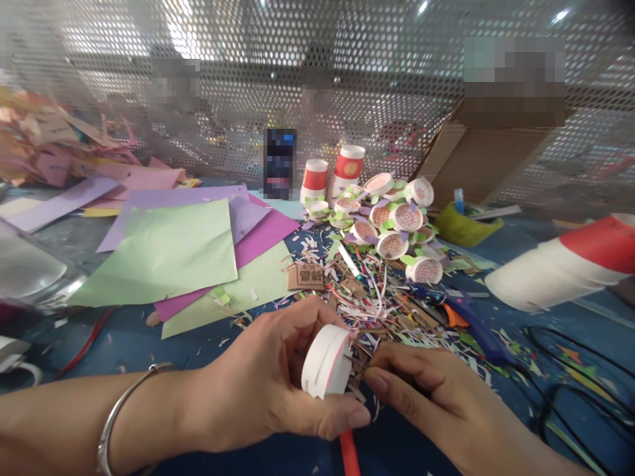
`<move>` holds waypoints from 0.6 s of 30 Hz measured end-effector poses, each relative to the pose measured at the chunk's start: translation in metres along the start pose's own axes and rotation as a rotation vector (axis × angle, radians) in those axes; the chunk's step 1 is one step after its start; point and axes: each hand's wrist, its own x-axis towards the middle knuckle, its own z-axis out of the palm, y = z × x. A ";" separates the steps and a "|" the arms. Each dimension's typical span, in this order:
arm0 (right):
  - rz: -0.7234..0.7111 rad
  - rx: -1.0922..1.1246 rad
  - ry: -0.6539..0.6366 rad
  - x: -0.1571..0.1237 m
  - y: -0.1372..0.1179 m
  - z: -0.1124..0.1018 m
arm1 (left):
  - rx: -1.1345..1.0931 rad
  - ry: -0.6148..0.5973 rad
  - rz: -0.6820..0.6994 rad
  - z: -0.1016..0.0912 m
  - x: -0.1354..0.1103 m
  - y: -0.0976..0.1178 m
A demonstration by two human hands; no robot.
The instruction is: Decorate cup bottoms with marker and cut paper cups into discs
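Note:
My left hand (278, 390) is closed around a cut-down white paper cup piece (325, 360) with a red edge, held near the bottom middle of the view. A red paper strip (350, 453) hangs down below it. My right hand (436, 396) is closed in a pinch against the cup's right side, on something thin and dark that I cannot make out. A metal bangle (116, 416) sits on my left wrist. Both hands hover over a blue table (124, 344) littered with paper scraps (377, 297).
Green, purple and pink paper sheets (173, 251) lie at left. A pile of decorated cup bottoms (391, 228) and two upright red-and-white cups (332, 175) stand behind. A stack of cups (560, 261) lies at right, blue-handled scissors (466, 317) nearby, black cables (570, 370), perforated metal screen (317, 79) behind.

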 end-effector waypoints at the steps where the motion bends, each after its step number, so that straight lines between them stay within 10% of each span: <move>1: 0.000 -0.001 -0.007 0.000 0.000 -0.001 | -0.033 -0.001 -0.012 0.000 0.001 0.002; 18: -0.033 0.036 0.097 0.002 0.005 -0.008 | -0.094 0.100 -0.047 -0.007 0.010 0.002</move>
